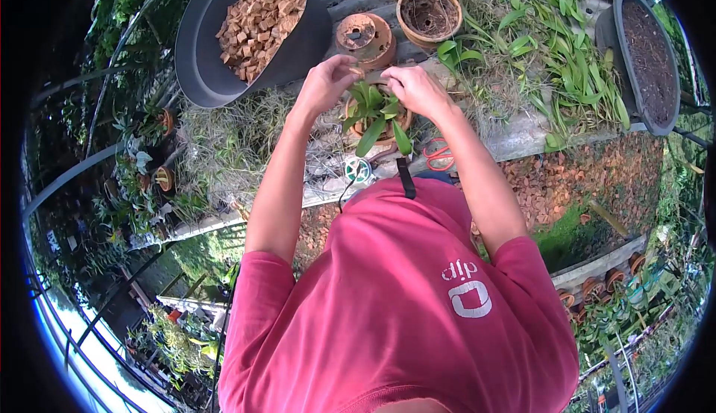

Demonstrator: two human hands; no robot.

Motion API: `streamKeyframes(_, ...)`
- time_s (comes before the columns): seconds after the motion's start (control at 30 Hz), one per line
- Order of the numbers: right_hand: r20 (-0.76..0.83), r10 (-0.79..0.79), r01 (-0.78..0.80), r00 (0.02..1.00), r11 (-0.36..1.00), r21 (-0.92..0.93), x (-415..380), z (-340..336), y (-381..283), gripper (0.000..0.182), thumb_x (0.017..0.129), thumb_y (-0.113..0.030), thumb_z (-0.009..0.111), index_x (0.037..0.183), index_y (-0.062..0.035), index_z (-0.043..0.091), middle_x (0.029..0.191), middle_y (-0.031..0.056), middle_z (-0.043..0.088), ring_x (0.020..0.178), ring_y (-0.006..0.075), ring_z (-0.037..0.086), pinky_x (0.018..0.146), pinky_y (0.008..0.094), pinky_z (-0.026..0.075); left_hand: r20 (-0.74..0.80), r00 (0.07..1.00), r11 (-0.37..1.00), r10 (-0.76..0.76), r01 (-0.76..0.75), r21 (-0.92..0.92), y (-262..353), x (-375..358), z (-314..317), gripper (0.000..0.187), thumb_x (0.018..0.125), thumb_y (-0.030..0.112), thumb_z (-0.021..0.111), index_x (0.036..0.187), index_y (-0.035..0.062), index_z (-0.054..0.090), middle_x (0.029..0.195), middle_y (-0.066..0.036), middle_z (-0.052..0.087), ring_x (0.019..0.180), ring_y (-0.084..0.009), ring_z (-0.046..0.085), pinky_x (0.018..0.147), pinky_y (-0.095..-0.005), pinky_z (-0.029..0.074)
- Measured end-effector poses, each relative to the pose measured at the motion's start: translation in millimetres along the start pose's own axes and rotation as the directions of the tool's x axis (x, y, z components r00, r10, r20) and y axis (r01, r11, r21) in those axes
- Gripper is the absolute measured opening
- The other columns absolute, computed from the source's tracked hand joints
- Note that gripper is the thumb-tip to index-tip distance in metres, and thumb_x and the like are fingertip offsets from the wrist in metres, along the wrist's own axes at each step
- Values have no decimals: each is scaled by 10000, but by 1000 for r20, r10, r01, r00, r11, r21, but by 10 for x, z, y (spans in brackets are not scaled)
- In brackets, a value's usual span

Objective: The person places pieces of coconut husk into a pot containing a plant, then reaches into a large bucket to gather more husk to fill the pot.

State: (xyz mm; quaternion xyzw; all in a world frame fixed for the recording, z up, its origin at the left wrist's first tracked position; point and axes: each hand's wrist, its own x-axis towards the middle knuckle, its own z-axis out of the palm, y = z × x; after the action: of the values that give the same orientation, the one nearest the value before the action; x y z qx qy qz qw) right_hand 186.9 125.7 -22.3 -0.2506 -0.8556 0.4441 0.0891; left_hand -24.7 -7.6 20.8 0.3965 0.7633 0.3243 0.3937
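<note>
A small green-leaved plant (pixel 375 112) sits in a terracotta pot (pixel 385 131) on the bench in front of me. My left hand (pixel 328 85) is at the plant's upper left, fingers pinched together at the top of the leaves. My right hand (pixel 418 91) closes over the plant's upper right side. Both hands touch the plant. I cannot tell what thin thing, if any, is between the fingertips. My red shirt fills the bottom of the view.
A green wire spool (pixel 358 168) and orange-handled scissors (pixel 440 155) lie near the pot. Behind stand a black tub of brown husk chunks (pixel 261 14), an upturned clay pot (pixel 365 36), an upright clay pot (pixel 429 14), loose leafy plants (pixel 552 47) and a soil-filled tub (pixel 649 55).
</note>
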Motion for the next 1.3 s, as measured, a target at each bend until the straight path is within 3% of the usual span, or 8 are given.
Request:
streamKeyframes(0.07,-54,-6,9,999,999,42,-61,4,-11,310,968,-96,614,1254,-102,734,1082,234,752,1000,439,717,888,501,583,8,1000,998,-8,8,64,43,-81,6,306,997,93,742,1288,10,699,1120,-85,800,1061,-149,738,948,-332,574)
streamKeyframes(0.17,-3,-34,34,999,998,55,-271,-167,-26,451,912,-3,664,1359,-62,662,1238,234,726,924,408,746,827,466,592,-268,933,960,240,-187,208,290,-360,-34,284,964,61,766,1236,3,707,1119,-104,782,1050,-196,742,927,-334,569)
streamKeyframes(0.27,360,158,-243,920,948,204,-371,-501,-299,557,899,13,684,1443,-87,614,1384,237,657,917,363,755,808,428,594,-453,806,909,382,-239,342,620,-721,-76,272,925,13,786,1186,5,710,1053,-97,757,980,-186,743,858,-309,575)
streamKeyframes(0.3,227,26,-78,974,972,222,-403,-355,-183,517,918,-24,710,1426,-95,644,1295,208,723,897,303,758,788,392,589,-400,864,946,306,-230,227,697,-859,-36,284,921,9,787,1193,4,705,1055,-101,757,955,-182,747,837,-304,582)
streamKeyframes(0.4,68,28,-47,997,957,285,-177,-186,-127,343,954,-55,706,1294,-100,729,955,137,768,861,290,752,819,405,583,-174,948,960,267,-245,138,748,-1085,246,323,930,10,777,1239,3,686,1070,-152,758,885,-238,775,784,-358,623)
streamKeyframes(0.53,68,150,-160,986,766,623,95,44,-104,175,1015,-106,710,1144,12,725,830,78,748,849,102,755,754,294,605,-296,942,945,160,-60,321,529,-1047,729,246,958,112,749,1184,20,714,1040,-196,769,875,-352,774,754,-431,621)
streamKeyframes(0.83,59,128,-139,990,831,538,120,114,-138,226,1045,-98,689,1205,61,671,954,61,744,882,123,752,778,285,616,-262,959,811,-104,235,536,228,-645,1069,187,986,259,697,1061,89,710,906,-175,779,811,-397,759,718,-505,593)
streamKeyframes(1.3,-15,89,-66,996,832,551,173,206,54,207,999,-105,707,1137,48,692,917,147,803,876,208,807,736,342,618,-241,970,805,26,123,581,79,-651,1203,369,889,127,689,1253,142,748,1087,-126,772,880,-379,763,757,-504,610)
